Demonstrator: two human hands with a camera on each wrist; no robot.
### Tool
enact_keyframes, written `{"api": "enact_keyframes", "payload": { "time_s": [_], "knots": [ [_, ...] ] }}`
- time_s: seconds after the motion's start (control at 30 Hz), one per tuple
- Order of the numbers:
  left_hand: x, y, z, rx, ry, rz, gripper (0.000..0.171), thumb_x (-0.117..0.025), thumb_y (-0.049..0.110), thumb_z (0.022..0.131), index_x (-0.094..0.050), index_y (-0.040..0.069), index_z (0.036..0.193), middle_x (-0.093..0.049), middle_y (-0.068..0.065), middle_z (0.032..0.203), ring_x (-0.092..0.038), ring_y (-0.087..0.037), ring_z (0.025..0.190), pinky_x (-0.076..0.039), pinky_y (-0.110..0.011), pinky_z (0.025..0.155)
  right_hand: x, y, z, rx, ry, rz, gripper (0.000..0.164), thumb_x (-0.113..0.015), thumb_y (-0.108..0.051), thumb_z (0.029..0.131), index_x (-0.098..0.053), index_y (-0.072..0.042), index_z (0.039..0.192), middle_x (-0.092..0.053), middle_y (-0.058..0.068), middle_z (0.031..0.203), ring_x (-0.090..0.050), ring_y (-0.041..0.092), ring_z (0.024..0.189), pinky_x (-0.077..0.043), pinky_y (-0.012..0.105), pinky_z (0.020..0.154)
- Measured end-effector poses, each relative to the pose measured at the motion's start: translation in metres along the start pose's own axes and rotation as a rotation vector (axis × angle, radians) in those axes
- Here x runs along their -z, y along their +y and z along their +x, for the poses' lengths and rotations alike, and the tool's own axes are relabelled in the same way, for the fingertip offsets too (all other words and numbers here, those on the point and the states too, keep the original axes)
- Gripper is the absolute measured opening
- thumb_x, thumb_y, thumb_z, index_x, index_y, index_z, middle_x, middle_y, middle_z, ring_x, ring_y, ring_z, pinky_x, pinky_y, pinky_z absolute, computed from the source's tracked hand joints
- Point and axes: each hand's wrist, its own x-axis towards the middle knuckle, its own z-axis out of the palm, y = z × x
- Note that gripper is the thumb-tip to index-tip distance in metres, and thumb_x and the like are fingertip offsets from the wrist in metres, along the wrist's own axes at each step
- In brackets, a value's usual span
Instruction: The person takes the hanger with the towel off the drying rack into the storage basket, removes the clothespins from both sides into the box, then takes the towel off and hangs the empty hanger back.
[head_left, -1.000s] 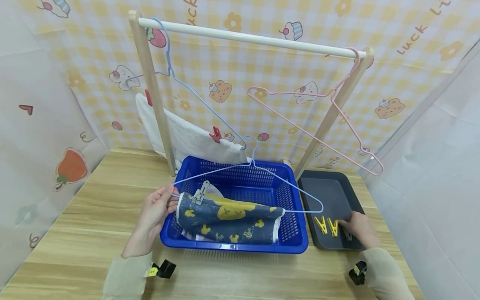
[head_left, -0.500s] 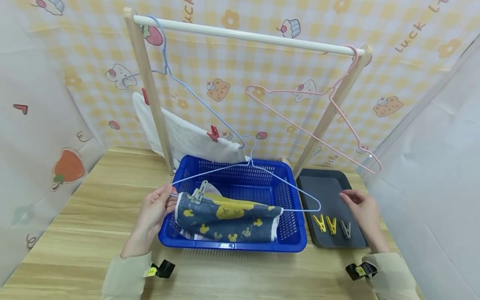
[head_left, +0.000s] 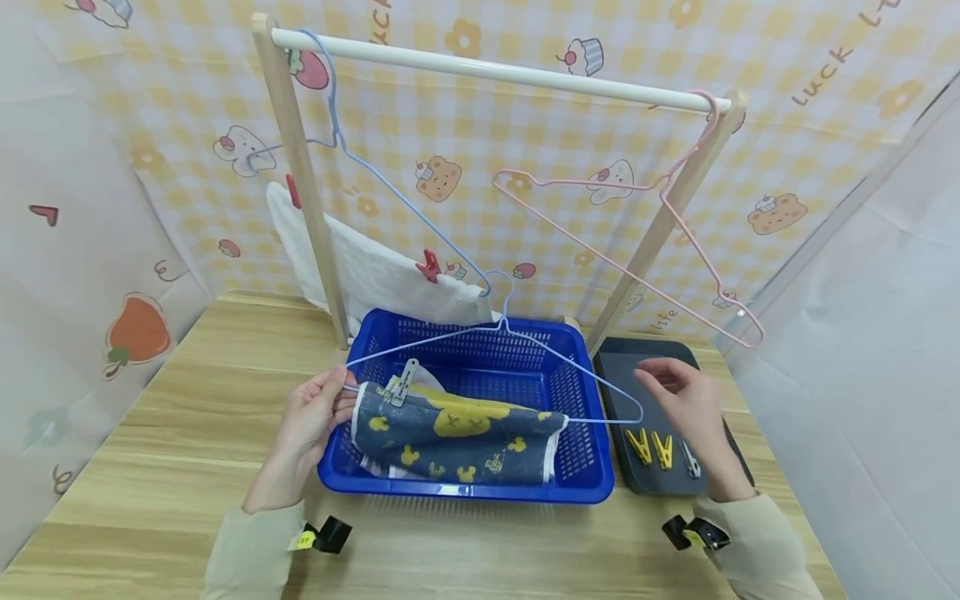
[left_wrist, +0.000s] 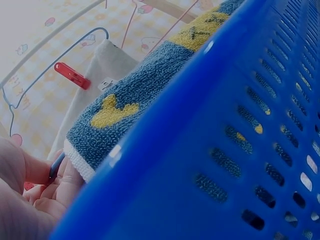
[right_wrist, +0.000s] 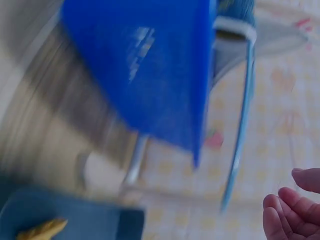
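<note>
In the head view my left hand [head_left: 318, 408] pinches the left end of a light-blue wire hanger [head_left: 607, 383] held over the blue basket [head_left: 467, 492]. A dark blue towel [head_left: 465, 446] with yellow mouse-head shapes drapes over its lower bar. One grey clothespin [head_left: 403, 382] is clipped near the towel's left end. In the left wrist view the hanger wire [left_wrist: 56, 165] lies between thumb and fingers. My right hand [head_left: 686, 404] is over the tray, right of the hanger's end. In the right wrist view its thumb and fingers [right_wrist: 285, 207] are apart, with nothing seen between them.
The dark grey tray [head_left: 637, 367] holds two yellow clothespins [head_left: 649, 448] and a grey one [head_left: 692, 460]. Behind stands a rack with a white rail [head_left: 487, 69]. From it hang a blue hanger [head_left: 405, 200], with a white towel [head_left: 375, 271] and red clothespins, and a pink hanger [head_left: 585, 242].
My right hand lifts away from the grey clothespin in the tray, then moves left toward the hanger's right end. My left hand, the hanger and the towel stay in place.
</note>
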Motion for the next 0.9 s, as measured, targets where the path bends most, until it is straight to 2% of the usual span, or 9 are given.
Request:
{"api": "enact_keyframes", "payload": {
  "time_s": [0.1,0.23,0.43,0.7,0.9],
  "knots": [
    [0.0,0.0,0.0,0.004,0.007,0.006,0.036,-0.042,0.016,0.101,-0.06,0.014,0.069,-0.059,0.006,0.062,-0.059,-0.003,0.055,-0.053,-0.014,0.057,-0.014,-0.021,0.005,0.038,-0.012,0.008,0.011,-0.072,-0.003,0.081,-0.069,0.002,0.09,-0.069,0.013,0.081,-0.061,0.005,0.066,-0.045,0.003,0.062],
    [0.0,0.0,0.001,0.004,0.013,0.0,0.036,-0.042,0.016,0.101,-0.06,0.014,0.069,-0.059,0.006,0.061,-0.059,-0.003,0.054,-0.053,-0.015,0.056,-0.035,-0.048,0.01,0.089,-0.052,0.057,0.013,-0.074,-0.005,0.08,-0.069,0.0,0.091,-0.069,0.009,0.079,-0.063,0.016,0.065,-0.05,0.013,0.059],
    [0.0,0.0,0.0,-0.006,0.009,-0.002,0.038,-0.042,0.016,0.101,-0.06,0.015,0.068,-0.059,0.006,0.06,-0.059,-0.003,0.054,-0.052,-0.014,0.054,-0.057,-0.074,0.014,0.162,-0.096,0.142,0.015,-0.074,-0.005,0.079,-0.069,0.0,0.093,-0.069,0.008,0.081,-0.063,0.016,0.066,-0.055,0.023,0.058],
    [0.001,0.0,0.0,-0.015,0.001,-0.014,0.038,-0.043,0.016,0.101,-0.06,0.015,0.068,-0.059,0.006,0.061,-0.059,-0.003,0.054,-0.052,-0.014,0.054,-0.069,-0.088,0.015,0.161,-0.147,0.198,0.014,-0.073,-0.006,0.081,-0.069,-0.002,0.094,-0.068,0.007,0.084,-0.063,0.014,0.068,-0.055,0.024,0.059],
    [0.0,0.0,0.0,-0.01,0.006,-0.003,0.038,-0.042,0.016,0.101,-0.06,0.015,0.068,-0.06,0.006,0.061,-0.06,-0.003,0.054,-0.053,-0.015,0.055,-0.082,-0.101,0.016,0.203,-0.173,0.253,0.014,-0.073,-0.005,0.081,-0.069,-0.001,0.094,-0.069,0.009,0.085,-0.064,0.015,0.069,-0.055,0.023,0.06]
  ]
}}
